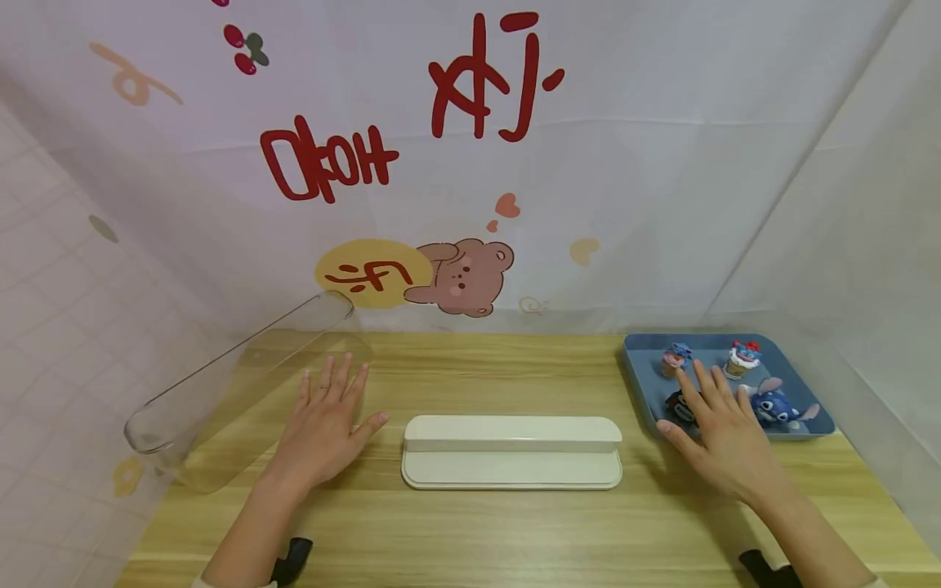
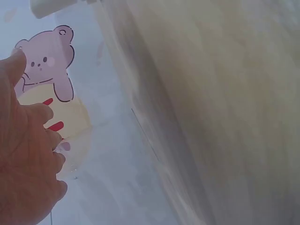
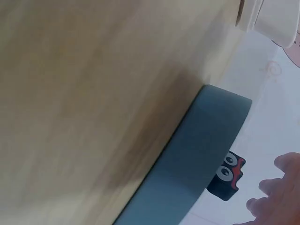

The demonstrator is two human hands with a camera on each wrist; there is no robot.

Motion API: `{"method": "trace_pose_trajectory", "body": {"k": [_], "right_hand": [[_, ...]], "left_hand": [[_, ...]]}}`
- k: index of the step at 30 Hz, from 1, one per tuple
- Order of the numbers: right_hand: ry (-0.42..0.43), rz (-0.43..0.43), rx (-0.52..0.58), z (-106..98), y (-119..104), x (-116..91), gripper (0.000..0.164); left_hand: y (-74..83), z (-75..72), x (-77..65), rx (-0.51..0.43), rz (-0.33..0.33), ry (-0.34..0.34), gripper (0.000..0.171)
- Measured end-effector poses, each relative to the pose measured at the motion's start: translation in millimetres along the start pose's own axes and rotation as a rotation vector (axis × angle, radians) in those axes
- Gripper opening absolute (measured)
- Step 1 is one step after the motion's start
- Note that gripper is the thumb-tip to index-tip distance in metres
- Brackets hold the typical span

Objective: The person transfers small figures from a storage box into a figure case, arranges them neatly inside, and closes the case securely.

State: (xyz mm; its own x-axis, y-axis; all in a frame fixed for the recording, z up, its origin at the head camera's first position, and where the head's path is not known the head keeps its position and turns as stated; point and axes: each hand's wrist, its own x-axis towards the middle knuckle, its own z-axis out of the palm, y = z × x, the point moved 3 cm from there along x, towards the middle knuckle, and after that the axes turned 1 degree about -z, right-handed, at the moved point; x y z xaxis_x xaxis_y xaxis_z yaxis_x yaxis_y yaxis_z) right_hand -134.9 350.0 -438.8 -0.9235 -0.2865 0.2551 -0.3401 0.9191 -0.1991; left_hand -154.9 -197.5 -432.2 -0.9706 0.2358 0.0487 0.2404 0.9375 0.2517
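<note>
My left hand [image 1: 322,433] is spread, palm down, holding nothing, beside a long clear plastic cover [image 1: 220,412] on the left of the table. The right hand [image 1: 724,449], also with fingers extended, reaches over the near left part of a blue tray [image 1: 638,384]. Inside the tray are small figurines: a blue one in a cup [image 1: 676,356], one on a white-topped cone [image 1: 744,359], a blue long-eared one [image 1: 775,406] and a black one [image 3: 227,176] with round eyes. Fingers partly cover the black figurine. Between the hands lies a white stepped base [image 1: 512,469].
A wooden table [image 1: 478,539] carries everything. Behind it hangs a white printed curtain [image 1: 632,188] with a bear [image 1: 466,278] and red lettering, and more pale cloth encloses both sides. Black straps [image 1: 294,559] show at both wrists.
</note>
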Motion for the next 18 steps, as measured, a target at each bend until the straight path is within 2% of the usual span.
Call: {"method": "trace_pose_trajectory", "body": {"k": [10, 18], "right_hand": [[0.031, 0.016, 0.007, -15, 6, 6, 0.086], [0.035, 0.045, 0.033, -14, 18, 6, 0.086]], "left_hand": [[9.1, -3.1, -3.3, 0.003, 0.025, -0.004, 0.086], [20.3, -2.3, -2.4, -0.041, 0.083, -0.005, 0.094]]}}
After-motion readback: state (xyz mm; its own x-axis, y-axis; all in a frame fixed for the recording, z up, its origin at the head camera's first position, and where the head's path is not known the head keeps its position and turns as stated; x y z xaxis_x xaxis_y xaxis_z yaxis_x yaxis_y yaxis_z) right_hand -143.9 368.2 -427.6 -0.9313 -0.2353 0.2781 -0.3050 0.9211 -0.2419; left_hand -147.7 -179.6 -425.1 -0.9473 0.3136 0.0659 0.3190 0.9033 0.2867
